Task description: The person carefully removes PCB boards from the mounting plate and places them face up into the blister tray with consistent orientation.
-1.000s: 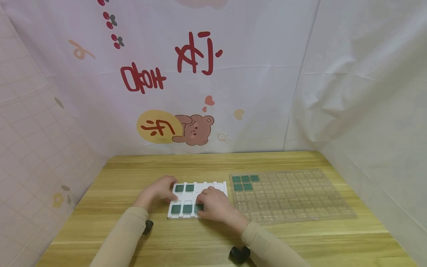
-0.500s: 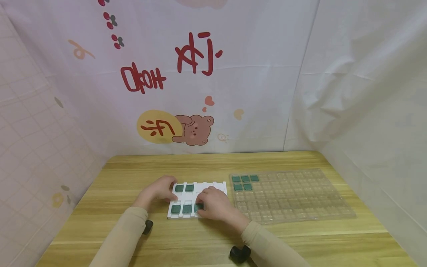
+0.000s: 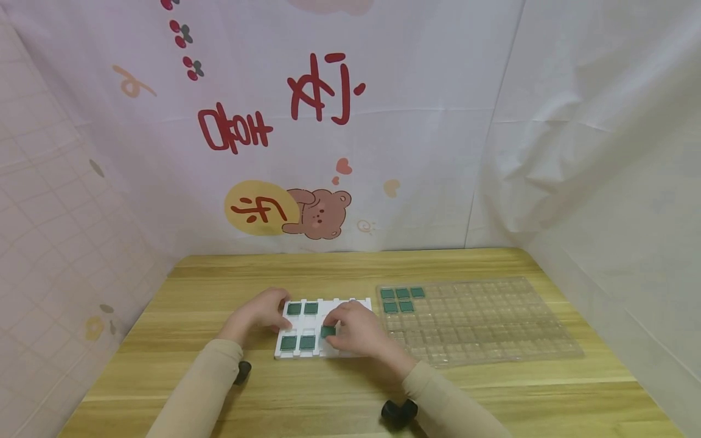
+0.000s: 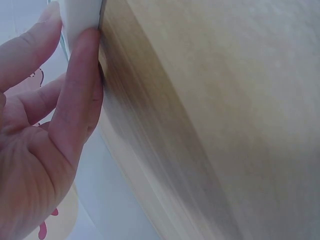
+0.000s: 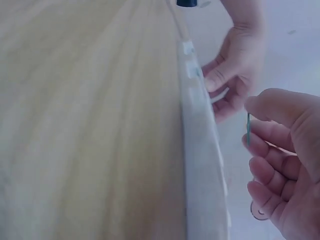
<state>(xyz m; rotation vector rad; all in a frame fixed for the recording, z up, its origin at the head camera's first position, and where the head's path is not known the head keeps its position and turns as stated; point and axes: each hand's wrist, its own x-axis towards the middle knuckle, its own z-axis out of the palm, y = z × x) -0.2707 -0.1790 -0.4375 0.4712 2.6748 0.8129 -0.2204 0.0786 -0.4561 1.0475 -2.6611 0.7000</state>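
My right hand [image 3: 357, 328] pinches a small green circuit board [image 3: 328, 331] between thumb and fingers, just above the white tray [image 3: 303, 324]. Seen edge-on in the right wrist view, the board [image 5: 248, 130] is a thin green line, lifted off the tray. The left hand [image 3: 266, 309] holds the tray's left edge; its thumb and fingers meet the white corner [image 4: 80, 17] in the left wrist view. Two green boards [image 3: 302, 309] lie in the tray's back row and two more [image 3: 298, 343] in its front row. My right hand covers part of the tray's right side.
A clear plastic tray [image 3: 482, 316] with many pockets lies to the right of the white one. Several green boards [image 3: 403, 293] sit in its back left pockets. The wooden table [image 3: 306, 401] meets a printed cloth backdrop [image 3: 427, 182] behind.
The right hand has raised the green board from the white tray's front row and shifted it slightly back. My left hand stays in place.
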